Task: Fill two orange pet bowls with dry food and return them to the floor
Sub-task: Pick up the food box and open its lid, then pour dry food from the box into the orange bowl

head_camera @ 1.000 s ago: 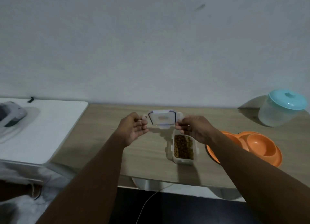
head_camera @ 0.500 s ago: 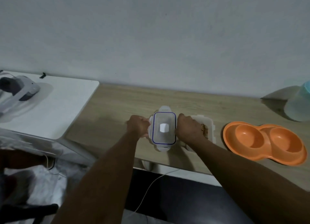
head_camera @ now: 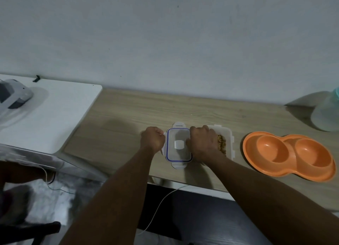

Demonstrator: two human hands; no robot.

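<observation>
A clear lid (head_camera: pixel 178 145) with a blue seal and white clips lies flat on the wooden table (head_camera: pixel 128 123), left of the open white food container (head_camera: pixel 226 144) that holds brown dry food (head_camera: pixel 222 144). My left hand (head_camera: pixel 153 139) grips the lid's left edge. My right hand (head_camera: pixel 202 143) grips its right edge and hides part of the container. The orange double pet bowl (head_camera: pixel 288 155) sits on the table to the right, both cups empty.
A clear tub with a teal lid (head_camera: pixel 327 114) stands at the far right by the wall. A white table (head_camera: pixel 47 112) with a grey device (head_camera: pixel 13 96) adjoins on the left. A white cable (head_camera: pixel 159 206) hangs below the table's front edge.
Both hands carried the lid down from above the container and laid it flat on the table to the container's left. The view has also shifted left and down.
</observation>
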